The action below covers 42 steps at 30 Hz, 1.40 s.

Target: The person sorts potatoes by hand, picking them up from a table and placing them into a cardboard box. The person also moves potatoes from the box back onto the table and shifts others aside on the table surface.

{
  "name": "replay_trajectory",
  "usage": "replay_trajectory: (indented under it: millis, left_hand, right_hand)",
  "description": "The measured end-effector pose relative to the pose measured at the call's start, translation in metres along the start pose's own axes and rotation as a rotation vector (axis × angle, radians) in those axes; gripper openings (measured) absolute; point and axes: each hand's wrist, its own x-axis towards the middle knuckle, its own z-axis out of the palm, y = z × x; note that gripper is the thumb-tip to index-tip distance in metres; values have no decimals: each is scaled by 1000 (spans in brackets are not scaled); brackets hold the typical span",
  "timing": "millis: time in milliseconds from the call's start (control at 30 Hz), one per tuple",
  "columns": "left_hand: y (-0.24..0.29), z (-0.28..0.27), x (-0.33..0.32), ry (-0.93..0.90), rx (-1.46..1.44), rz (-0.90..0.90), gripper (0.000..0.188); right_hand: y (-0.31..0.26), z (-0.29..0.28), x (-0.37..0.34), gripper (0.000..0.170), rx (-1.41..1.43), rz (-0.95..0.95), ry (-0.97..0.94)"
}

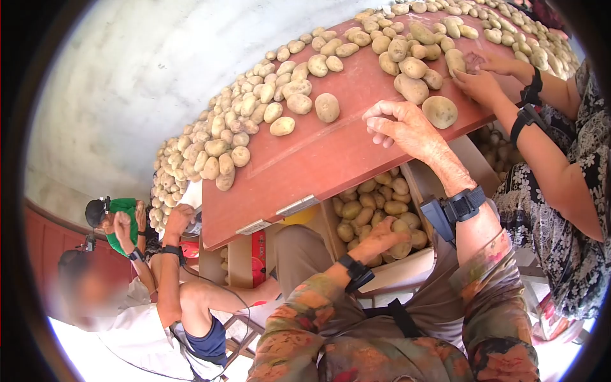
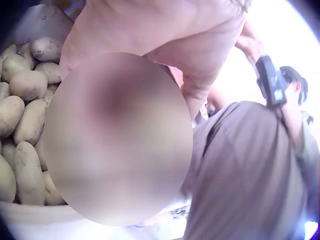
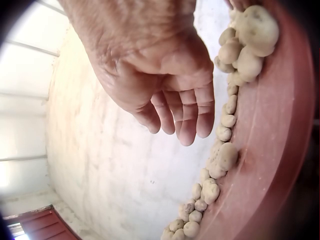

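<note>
Over a box of potatoes (image 1: 330, 228), my left hand (image 1: 375, 242) reaches in from the near side. Its fingers lie against a large potato (image 1: 400, 249) among the others; a blurred patch hides most of this contact in the left wrist view, so I cannot tell whether they grip it. My right hand (image 1: 404, 129) hovers by the front edge of the red table (image 1: 305, 159), fingers loosely bent and holding nothing. Close to it on the tabletop are a broad potato (image 1: 440, 112) and a single potato (image 1: 327, 107). The right wrist view shows the bare palm (image 3: 155, 65).
Potatoes (image 1: 254, 95) are heaped along the table's far side by the pale wall (image 1: 127, 76). At right, another person's hands (image 1: 480, 79) handle a long potato (image 1: 455, 62). A seated person (image 1: 137, 318) and one in green (image 1: 122, 219) are at left. Another potato box (image 1: 499, 149) stands right.
</note>
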Motion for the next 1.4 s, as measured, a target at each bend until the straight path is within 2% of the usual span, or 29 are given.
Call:
replay_trajectory:
  millis: [33, 100, 133, 200, 267, 333, 433, 500, 533, 600, 633, 700, 800, 867, 933, 967, 1067, 1100, 1200, 1333, 1400]
  left_hand:
    - [-2, -6, -6, 4, 3, -1, 73]
    - [-7, -17, -19, -114, -504, 72, 66]
    - [-2, -24, -29, -110, -502, 72, 66]
    - [13, -39, -50, -49, -709, 172, 59]
    - [29, -59, -67, 60, -690, 225, 57]
    - [36, -83, -77, 183, -636, 271, 54]
    - [49, -125, -89, 222, -567, 250, 48]
    - [55, -150, -89, 385, -364, 217, 49]
    - [58, -162, -87, 380, -362, 216, 49]
    - [60, -185, -79, 593, -131, 180, 50]
    - [59, -200, -73, 588, -130, 180, 50]
    - [53, -230, -59, 672, -52, 64, 54]
    - [52, -263, -37, 769, -8, 3, 59]
    - [54, -278, -25, 836, 16, 4, 66]
    - [56, -284, -14, 1085, 124, 166, 74]
    - [24, -325, 11, 1192, 401, 232, 75]
    - [45, -313, 3, 1090, 495, 158, 69]
    - [39, -317, 5, 1003, 396, 167, 64]
    - [30, -320, 7, 995, 306, 229, 63]
    - [36, -308, -6, 900, 174, 164, 66]
    - [35, -311, -6, 758, -217, 146, 70]
  right_hand:
    - [0, 1, 0, 19, 7, -9, 19]
    - [0, 1, 1, 19, 1, -16, 17]
    - [0, 2, 1, 19, -8, -18, 16]
    - [2, 3, 1, 20, 3, -28, 10]
    - [4, 4, 0, 20, 11, -35, 6]
    - [4, 4, 0, 19, 4, -27, 5]
    - [-1, 2, -4, 20, -16, 9, -27]
    - [-3, 2, -5, 20, -12, 16, -23]
    - [-3, 2, -5, 20, -10, 21, -22]
    - [-3, 2, -4, 20, -18, 29, -21]
    - [-3, 1, -3, 21, -26, 31, -26]
    - [2, 2, 0, 20, -5, 28, -19]
    - [7, 0, 5, 20, 11, 15, -17]
    - [8, 1, 7, 19, 7, 12, -22]
    - [5, 1, 7, 20, -11, 15, -8]
    - [5, 0, 7, 20, -10, 25, -4]
    - [6, 0, 12, 21, -34, -21, 2]
    - [8, 0, 14, 21, -46, -31, 1]
    - [10, -1, 16, 22, -57, -36, -8]
    - [9, -3, 19, 22, -57, -28, -22]
    - [10, -5, 20, 22, -53, -20, -23]
